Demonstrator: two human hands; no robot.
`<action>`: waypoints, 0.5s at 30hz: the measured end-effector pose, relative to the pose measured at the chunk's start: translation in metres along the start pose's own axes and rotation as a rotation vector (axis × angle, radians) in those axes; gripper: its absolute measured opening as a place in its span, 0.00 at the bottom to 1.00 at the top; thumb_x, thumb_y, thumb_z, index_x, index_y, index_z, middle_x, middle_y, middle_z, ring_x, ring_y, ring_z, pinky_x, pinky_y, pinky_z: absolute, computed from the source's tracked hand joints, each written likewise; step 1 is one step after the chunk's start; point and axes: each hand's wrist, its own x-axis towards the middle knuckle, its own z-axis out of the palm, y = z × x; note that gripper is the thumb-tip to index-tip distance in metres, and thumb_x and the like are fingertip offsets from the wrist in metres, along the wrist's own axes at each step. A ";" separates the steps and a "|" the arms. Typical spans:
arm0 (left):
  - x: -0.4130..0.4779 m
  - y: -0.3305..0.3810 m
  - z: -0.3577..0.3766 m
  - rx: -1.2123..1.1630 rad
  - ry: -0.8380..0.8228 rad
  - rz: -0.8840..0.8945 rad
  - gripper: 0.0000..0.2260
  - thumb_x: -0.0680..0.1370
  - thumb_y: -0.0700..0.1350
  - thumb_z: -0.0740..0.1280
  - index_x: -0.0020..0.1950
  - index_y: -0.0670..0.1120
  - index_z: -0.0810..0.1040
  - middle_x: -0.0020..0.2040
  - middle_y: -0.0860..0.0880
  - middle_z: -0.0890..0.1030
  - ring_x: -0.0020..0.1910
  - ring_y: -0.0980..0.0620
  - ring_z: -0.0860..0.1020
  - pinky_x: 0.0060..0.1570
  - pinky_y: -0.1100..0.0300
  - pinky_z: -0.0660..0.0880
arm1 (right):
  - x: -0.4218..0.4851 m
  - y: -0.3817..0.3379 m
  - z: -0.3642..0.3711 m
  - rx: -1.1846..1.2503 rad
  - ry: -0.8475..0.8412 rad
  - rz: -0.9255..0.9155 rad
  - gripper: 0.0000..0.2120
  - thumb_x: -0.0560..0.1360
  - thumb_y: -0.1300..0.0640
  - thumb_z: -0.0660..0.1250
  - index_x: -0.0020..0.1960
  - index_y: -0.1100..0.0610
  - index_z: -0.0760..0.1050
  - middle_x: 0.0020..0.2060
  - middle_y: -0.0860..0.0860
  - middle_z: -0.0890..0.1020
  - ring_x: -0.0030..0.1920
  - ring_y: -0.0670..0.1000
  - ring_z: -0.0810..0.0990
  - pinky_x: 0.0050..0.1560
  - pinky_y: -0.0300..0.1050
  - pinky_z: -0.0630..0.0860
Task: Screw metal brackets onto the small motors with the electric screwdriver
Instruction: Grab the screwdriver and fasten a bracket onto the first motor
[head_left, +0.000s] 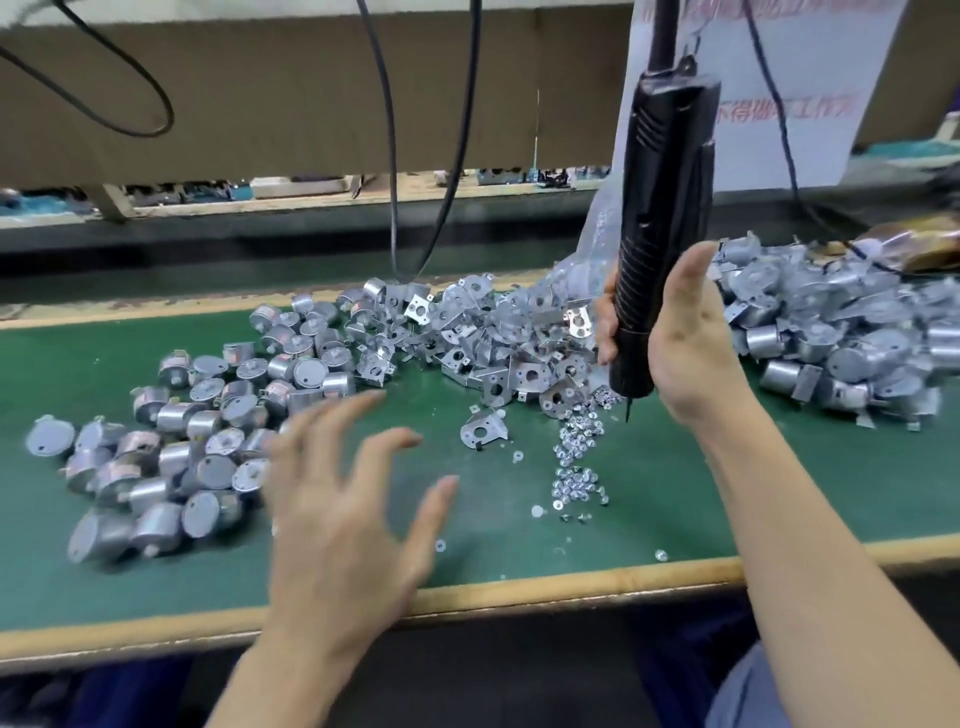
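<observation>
The right hand (691, 338) curls around the lower body of the black electric screwdriver (665, 182), held upright with its tip just above the green mat (779, 493). The left hand (343, 519) hovers with fingers spread, holding nothing. Black cables (389, 130) hang behind. Round silver motors (208, 415) lie heaped at left, brackets (493, 343) in the middle, and small screws (576, 441) near the tip.

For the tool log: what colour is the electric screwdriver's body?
The electric screwdriver is black, clearest in the head view.
</observation>
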 end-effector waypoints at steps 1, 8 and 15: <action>0.009 0.020 0.009 -0.064 -0.045 0.064 0.15 0.75 0.56 0.68 0.55 0.46 0.80 0.62 0.45 0.76 0.63 0.40 0.71 0.62 0.45 0.69 | -0.001 -0.001 -0.002 -0.010 0.024 -0.007 0.28 0.68 0.22 0.51 0.39 0.41 0.78 0.30 0.47 0.77 0.28 0.50 0.75 0.32 0.45 0.78; 0.085 0.071 0.076 0.200 -0.506 0.413 0.28 0.78 0.44 0.66 0.76 0.57 0.62 0.80 0.48 0.56 0.76 0.42 0.54 0.65 0.44 0.63 | -0.004 0.004 -0.021 -0.057 0.090 -0.016 0.29 0.68 0.21 0.51 0.38 0.42 0.78 0.30 0.48 0.76 0.27 0.51 0.74 0.31 0.49 0.75; 0.112 0.044 0.101 0.380 -0.542 0.631 0.19 0.80 0.53 0.62 0.71 0.63 0.65 0.76 0.53 0.65 0.74 0.45 0.63 0.62 0.38 0.65 | -0.002 0.007 -0.034 -0.038 0.116 -0.033 0.35 0.68 0.23 0.52 0.43 0.54 0.75 0.29 0.47 0.77 0.27 0.49 0.75 0.30 0.48 0.76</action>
